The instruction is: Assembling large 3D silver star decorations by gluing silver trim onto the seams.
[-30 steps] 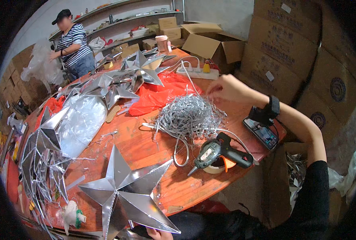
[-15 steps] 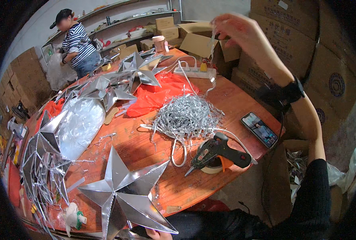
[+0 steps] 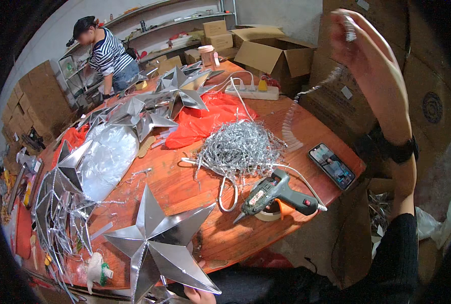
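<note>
Right hand (image 3: 367, 55) has gone way up since a second ago — grip pinched on the silver tinsel strand (image 3: 306, 101), trailing off the tinsel pile (image 3: 240, 147) on the desk (image 3: 185, 187). Left hand (image 3: 197, 295) is barely visible, probably steadying the silver star (image 3: 159, 243) — can't tell its grip.

Black long sleeve pushed up the right forearm, black band at the right wrist, bare hands

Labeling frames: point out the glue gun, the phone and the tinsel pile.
glue gun (image 3: 278, 192), head view, on its dark body.
phone (image 3: 332, 165), head view, middle of the screen.
tinsel pile (image 3: 240, 147), head view, centre of the silver tangle.
</note>
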Demonstrator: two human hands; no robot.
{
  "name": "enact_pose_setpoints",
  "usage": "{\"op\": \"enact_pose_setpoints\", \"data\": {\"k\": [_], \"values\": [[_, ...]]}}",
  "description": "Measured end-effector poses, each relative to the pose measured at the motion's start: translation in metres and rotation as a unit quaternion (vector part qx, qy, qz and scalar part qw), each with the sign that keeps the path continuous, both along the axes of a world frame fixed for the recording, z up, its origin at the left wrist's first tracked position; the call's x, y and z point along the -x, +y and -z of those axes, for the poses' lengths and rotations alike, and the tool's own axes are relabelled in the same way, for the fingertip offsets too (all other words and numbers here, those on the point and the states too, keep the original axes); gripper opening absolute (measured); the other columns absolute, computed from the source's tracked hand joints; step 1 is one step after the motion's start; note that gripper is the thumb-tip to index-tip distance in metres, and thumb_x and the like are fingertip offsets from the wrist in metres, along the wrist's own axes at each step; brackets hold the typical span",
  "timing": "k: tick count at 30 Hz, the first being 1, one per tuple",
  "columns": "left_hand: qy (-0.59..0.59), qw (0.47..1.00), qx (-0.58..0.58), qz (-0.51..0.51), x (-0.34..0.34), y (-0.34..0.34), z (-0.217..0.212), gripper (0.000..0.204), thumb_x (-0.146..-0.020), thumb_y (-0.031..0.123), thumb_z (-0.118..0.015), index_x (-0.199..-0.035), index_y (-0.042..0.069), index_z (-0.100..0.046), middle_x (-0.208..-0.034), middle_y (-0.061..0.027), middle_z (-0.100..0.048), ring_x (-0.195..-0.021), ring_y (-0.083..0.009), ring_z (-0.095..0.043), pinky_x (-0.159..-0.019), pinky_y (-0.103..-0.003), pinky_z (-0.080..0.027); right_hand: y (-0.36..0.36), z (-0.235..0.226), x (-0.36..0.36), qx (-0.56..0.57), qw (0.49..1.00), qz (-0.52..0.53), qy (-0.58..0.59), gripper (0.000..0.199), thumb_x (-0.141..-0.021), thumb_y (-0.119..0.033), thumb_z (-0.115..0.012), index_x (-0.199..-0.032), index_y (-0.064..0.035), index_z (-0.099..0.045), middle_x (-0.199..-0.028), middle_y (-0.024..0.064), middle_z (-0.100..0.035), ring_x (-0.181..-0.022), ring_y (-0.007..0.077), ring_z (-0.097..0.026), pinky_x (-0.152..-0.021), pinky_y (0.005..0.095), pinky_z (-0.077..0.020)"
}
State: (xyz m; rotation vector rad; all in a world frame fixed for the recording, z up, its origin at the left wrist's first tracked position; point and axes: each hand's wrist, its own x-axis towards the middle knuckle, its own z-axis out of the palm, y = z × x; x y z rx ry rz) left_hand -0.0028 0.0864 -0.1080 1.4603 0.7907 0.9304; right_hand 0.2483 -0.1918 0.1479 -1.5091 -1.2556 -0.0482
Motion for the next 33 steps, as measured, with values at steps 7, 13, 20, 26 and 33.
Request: {"op": "enact_pose_setpoints", "data": {"k": [7, 13, 20, 26, 33], "values": [[0.046, 0.983, -0.05, -0.168, 0.03, -0.045, -0.051, 0.035, -0.095, 0.03, -0.039, -0.094, 0.0, -0.055, -0.065, -0.0061, -0.049, -0.053, -0.0115, -0.042, -0.048, -0.025, -0.035, 0.087, -0.055, -0.025, 0.118, 0.982, -0.143, 0.03, 0.027, -0.085, -0.01, -0.055, -0.109, 0.0029, -0.054, -0.095, 0.0102, -0.063, -0.075, 0.0133, -0.062, -0.061, 0.0215, -0.0484], [-0.046, 0.944, -0.309, 0.111, 0.042, -0.069, -0.102, 0.042, -0.093, 0.035, -0.039, -0.083, -0.001, -0.058, -0.07, -0.0111, -0.058, -0.05, -0.0157, -0.049, -0.045, -0.026, -0.038, 0.092, -0.003, 0.01, 0.32, 0.862, -0.393, 0.0, 0.021, -0.09, -0.019, -0.048, -0.101, -0.002, -0.051, -0.081, 0.0132, -0.058, -0.07, 0.0289, -0.06, -0.062, 0.0359, -0.0518], [-0.082, 0.946, -0.127, 0.285, -0.033, -0.086, -0.132, 0.072, -0.078, 0.038, -0.066, -0.128, -0.004, -0.036, -0.124, -0.018, -0.045, -0.051, -0.008, -0.036, -0.044, -0.021, -0.033, 0.103, 0.011, 0.011, 0.378, 0.843, -0.38, -0.042, 0.019, -0.086, -0.016, -0.055, -0.1, -0.0035, -0.055, -0.086, 0.0097, -0.061, -0.065, 0.0236, -0.061, -0.054, 0.0318, -0.0506], [0.09, 0.939, -0.18, 0.28, -0.042, -0.094, -0.133, 0.024, -0.086, 0.02, -0.057, -0.099, 0.0, -0.055, -0.065, -0.0113, -0.051, -0.045, -0.0175, -0.043, -0.042, -0.028, -0.033, 0.109, 0.022, 0.015, 0.367, 0.837, -0.406, -0.006, 0.018, -0.09, -0.02, -0.046, -0.095, -0.0029, -0.049, -0.08, 0.0145, -0.057, -0.069, 0.0314, -0.059, -0.058, 0.0404, -0.0501], [0.038, 0.947, -0.154, 0.28, -0.02, -0.087, -0.139, 0.009, -0.086, 0.005, -0.053, -0.078, -0.001, -0.053, -0.059, -0.0124, -0.049, -0.046, -0.0259, -0.048, -0.045, -0.034, -0.038, 0.108, 0.031, 0.005, 0.335, 0.837, -0.432, -0.002, 0.022, -0.089, -0.02, -0.05, -0.1, -0.0027, -0.055, -0.088, 0.0127, -0.06, -0.078, 0.0289, -0.06, -0.067, 0.0368, -0.0506]]}}
